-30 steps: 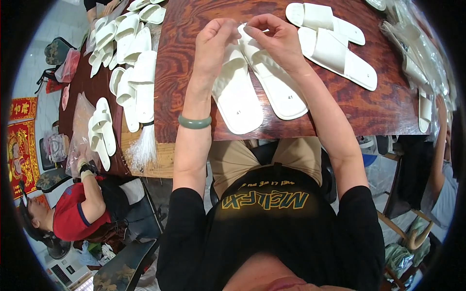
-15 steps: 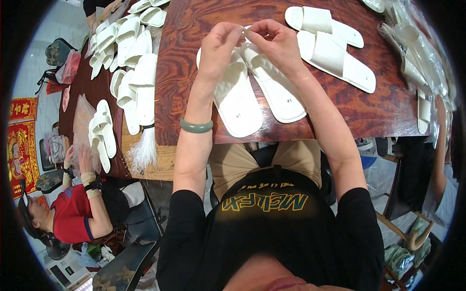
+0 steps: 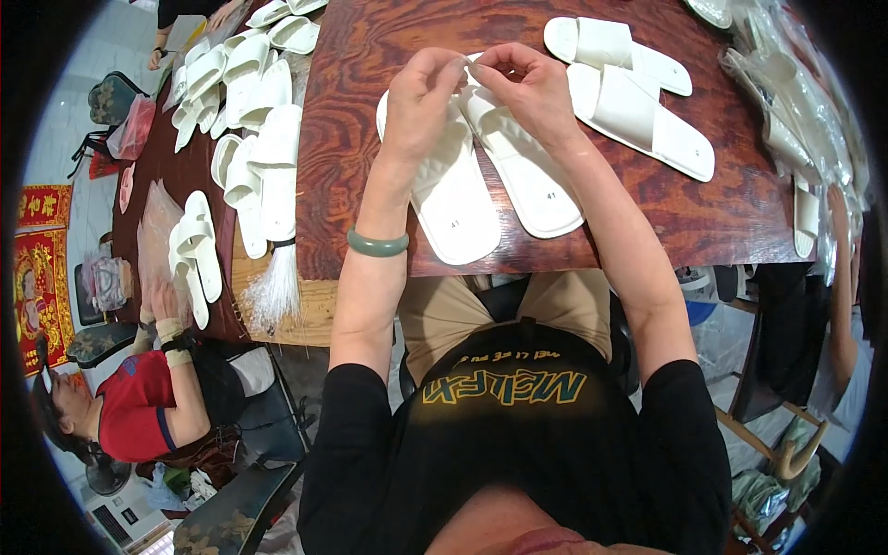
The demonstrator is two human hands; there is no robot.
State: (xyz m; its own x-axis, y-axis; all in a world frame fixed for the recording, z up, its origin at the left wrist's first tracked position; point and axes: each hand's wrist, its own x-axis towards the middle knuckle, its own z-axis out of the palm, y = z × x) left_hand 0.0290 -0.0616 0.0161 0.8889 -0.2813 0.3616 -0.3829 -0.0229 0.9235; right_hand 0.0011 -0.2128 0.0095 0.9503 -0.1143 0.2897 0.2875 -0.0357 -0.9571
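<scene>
My left hand [image 3: 422,106] and my right hand [image 3: 532,92] meet fingertip to fingertip over the toe end of two white slippers. Thumb and forefinger are pinched on each side; whatever lies between them is too small to make out. Below my wrists, the left slipper [image 3: 455,208] and the right slipper [image 3: 532,190] lie side by side, heels toward me and slightly spread apart. My hands partly cover their straps. A green bangle [image 3: 377,244] circles my left wrist.
Another white slipper pair [image 3: 638,111] lies to the right on the reddish-brown wooden table [image 3: 356,185]. Many slippers [image 3: 245,171] and a bundle of white strands [image 3: 273,291] are at left. Plastic-wrapped slippers [image 3: 786,102] crowd the right edge. A co-worker in red [image 3: 139,407] sits at left.
My hands stay pinched together at the slippers' toe end, with only a slight shift. The co-worker's hands at left have drawn lower and closer together; another person's hand appears at the upper left.
</scene>
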